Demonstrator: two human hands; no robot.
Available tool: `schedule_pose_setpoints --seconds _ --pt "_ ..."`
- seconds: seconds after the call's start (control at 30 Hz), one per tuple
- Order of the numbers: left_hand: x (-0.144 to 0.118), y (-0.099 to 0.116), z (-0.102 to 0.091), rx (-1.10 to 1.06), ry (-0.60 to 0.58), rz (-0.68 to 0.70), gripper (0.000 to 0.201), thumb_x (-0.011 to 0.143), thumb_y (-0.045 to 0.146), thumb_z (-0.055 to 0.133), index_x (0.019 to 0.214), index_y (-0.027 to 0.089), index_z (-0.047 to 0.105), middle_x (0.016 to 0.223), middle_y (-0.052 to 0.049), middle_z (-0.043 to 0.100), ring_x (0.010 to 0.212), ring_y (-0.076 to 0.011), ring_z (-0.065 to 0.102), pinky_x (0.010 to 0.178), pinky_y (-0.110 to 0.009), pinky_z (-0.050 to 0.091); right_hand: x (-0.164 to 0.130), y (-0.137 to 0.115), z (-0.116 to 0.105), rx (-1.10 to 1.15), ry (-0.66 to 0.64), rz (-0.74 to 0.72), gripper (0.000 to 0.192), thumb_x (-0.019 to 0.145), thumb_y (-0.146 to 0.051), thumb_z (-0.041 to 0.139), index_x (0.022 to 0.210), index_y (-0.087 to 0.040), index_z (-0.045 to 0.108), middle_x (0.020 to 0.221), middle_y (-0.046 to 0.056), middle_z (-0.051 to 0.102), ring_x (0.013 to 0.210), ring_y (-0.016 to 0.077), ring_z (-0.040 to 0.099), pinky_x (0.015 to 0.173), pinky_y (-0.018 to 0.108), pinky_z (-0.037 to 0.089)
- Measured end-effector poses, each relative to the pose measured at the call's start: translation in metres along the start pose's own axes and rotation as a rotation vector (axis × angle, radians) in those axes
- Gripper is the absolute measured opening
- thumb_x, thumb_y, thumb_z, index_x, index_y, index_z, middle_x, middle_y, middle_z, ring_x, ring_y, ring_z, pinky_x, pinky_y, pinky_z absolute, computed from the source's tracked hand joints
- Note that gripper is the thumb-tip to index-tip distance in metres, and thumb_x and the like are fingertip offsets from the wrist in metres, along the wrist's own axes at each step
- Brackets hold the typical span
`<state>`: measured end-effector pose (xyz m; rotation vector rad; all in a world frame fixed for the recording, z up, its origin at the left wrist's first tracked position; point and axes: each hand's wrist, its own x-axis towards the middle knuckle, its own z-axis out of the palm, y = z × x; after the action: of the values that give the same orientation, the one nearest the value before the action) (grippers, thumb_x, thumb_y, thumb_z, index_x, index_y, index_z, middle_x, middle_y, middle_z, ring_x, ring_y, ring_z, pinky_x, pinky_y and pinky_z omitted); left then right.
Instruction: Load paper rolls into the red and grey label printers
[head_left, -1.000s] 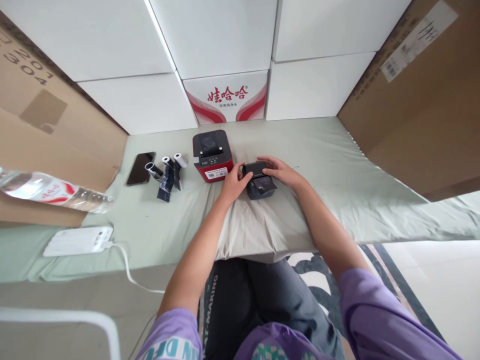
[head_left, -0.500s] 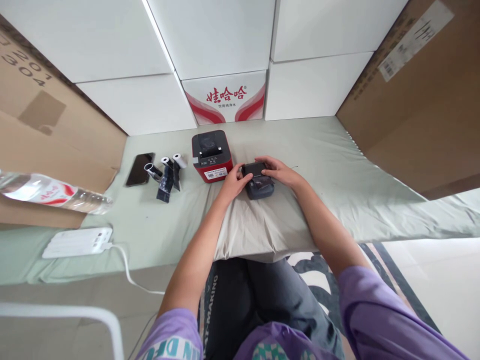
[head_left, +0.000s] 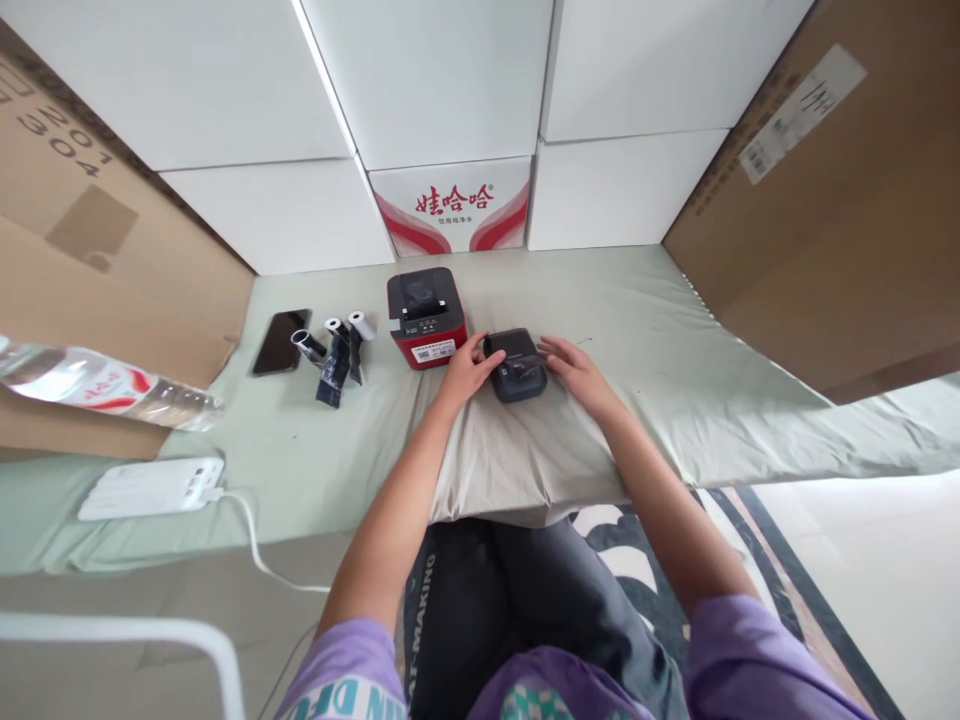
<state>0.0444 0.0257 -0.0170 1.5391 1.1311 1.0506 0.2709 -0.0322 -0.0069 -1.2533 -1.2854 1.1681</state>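
The small printer [head_left: 516,364] is dark grey, almost black; the larger printer [head_left: 425,318] beside it is red below with a black top and a white label; the sheet [head_left: 675,340] is pale green; the phone [head_left: 281,340] is black; the carton [head_left: 455,204] is white with red swirls and red lettering; the sleeves [head_left: 757,660] are purple; the power strip [head_left: 150,488] is white.

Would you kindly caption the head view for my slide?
Both hands, left and right, flank a small dark printer beside a red printer.

Both hands [head_left: 517,372] forward, fingers [head_left: 480,350] loosely spread.
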Motion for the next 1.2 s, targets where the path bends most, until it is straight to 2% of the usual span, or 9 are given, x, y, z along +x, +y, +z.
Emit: schedule_pose_setpoints --seconds 0.1,0.2,0.33,0.47,0.67,0.8,0.9,1.0,1.2 --pt "-0.002 0.006 -0.002 -0.053 -0.015 -0.042 0.061 0.085 0.040 0.079 0.137 0.013 0.062 0.057 0.007 0.050 0.053 -0.0122 0.049 0.056 -0.026 0.039 -0.024 0.002 0.012 -0.057 0.010 -0.015 0.065 0.077 -0.032 0.070 0.141 -0.028 0.057 0.149 0.009 0.063 0.141 0.0321 0.058 0.122 0.058 0.043" --pt "-0.004 0.010 -0.003 -0.097 -0.035 -0.071 0.061 0.085 0.034 0.079 0.139 0.012 0.061 0.059 0.006 0.050 0.054 -0.0115 0.049 0.056 -0.025 0.039 -0.035 0.000 0.035 -0.180 0.045 -0.101 0.080 0.070 -0.031 0.074 0.145 -0.022 0.050 0.146 0.014 0.062 0.138 0.0386 0.058 0.119 0.061 0.044" --pt "-0.004 0.012 -0.004 -0.174 -0.057 -0.092 0.066 0.080 0.031 0.082 0.139 0.012 0.061 0.058 0.007 0.048 0.053 -0.0108 0.047 0.056 -0.024 0.037 -0.034 0.001 0.067 -0.383 0.224 -0.166 0.083 0.064 -0.037 0.083 0.139 -0.018 0.051 0.145 0.020 0.057 0.139 0.0435 0.052 0.118 0.064 0.042" --pt "-0.003 0.010 -0.002 -0.215 -0.054 -0.090 0.069 0.076 0.030 0.085 0.138 0.012 0.061 0.057 0.008 0.046 0.051 -0.0109 0.046 0.054 -0.025 0.036 -0.031 0.006 0.082 -0.483 0.364 -0.166 0.095 0.063 -0.043 0.086 0.143 -0.015 0.045 0.151 0.025 0.048 0.146 0.0452 0.043 0.120 0.065 0.038" --pt "-0.004 0.004 0.004 -0.188 -0.031 -0.016 0.057 0.081 0.028 0.081 0.133 0.016 0.061 0.059 0.008 0.047 0.054 -0.0119 0.048 0.058 -0.026 0.038 -0.028 -0.003 0.075 -0.512 0.357 -0.211 0.075 0.062 -0.037 0.085 0.129 -0.019 0.055 0.124 0.015 0.065 0.121 0.0388 0.063 0.100 0.054 0.055" --pt "-0.011 0.008 0.008 -0.083 0.079 0.102 0.037 0.094 0.030 0.066 0.130 0.021 0.059 0.064 0.006 0.050 0.061 -0.0138 0.052 0.065 -0.027 0.041 0.002 -0.013 0.061 -0.500 0.420 -0.276 0.059 0.062 -0.040 0.085 0.112 -0.021 0.060 0.113 0.011 0.067 0.112 0.0355 0.065 0.096 0.052 0.056" --pt "-0.016 0.015 0.007 0.027 0.110 0.188 0.015 0.100 0.033 0.054 0.104 0.021 0.062 0.066 0.005 0.050 0.061 -0.0132 0.050 0.064 -0.027 0.038 0.043 -0.016 0.054 -0.485 0.584 -0.242 0.069 0.060 -0.040 0.086 0.119 -0.018 0.057 0.117 0.014 0.065 0.115 0.0358 0.063 0.101 0.054 0.053" --pt "-0.018 0.019 0.006 0.129 0.096 0.251 0.023 0.101 0.034 0.050 0.084 0.020 0.057 0.066 0.004 0.051 0.062 -0.0123 0.049 0.063 -0.026 0.036 0.082 -0.015 0.054 -0.501 0.642 -0.187 0.075 0.062 -0.036 0.084 0.127 -0.015 0.054 0.122 0.017 0.063 0.119 0.0355 0.061 0.104 0.053 0.051" --pt "-0.017 0.014 0.011 0.181 0.014 0.295 0.020 0.098 0.037 0.056 0.088 0.021 0.061 0.066 0.004 0.056 0.060 -0.0120 0.052 0.061 -0.025 0.037 0.112 0.003 0.058 -0.587 0.629 -0.124 0.087 0.065 -0.035 0.082 0.141 -0.010 0.045 0.130 0.021 0.057 0.123 0.0352 0.059 0.109 0.051 0.049"
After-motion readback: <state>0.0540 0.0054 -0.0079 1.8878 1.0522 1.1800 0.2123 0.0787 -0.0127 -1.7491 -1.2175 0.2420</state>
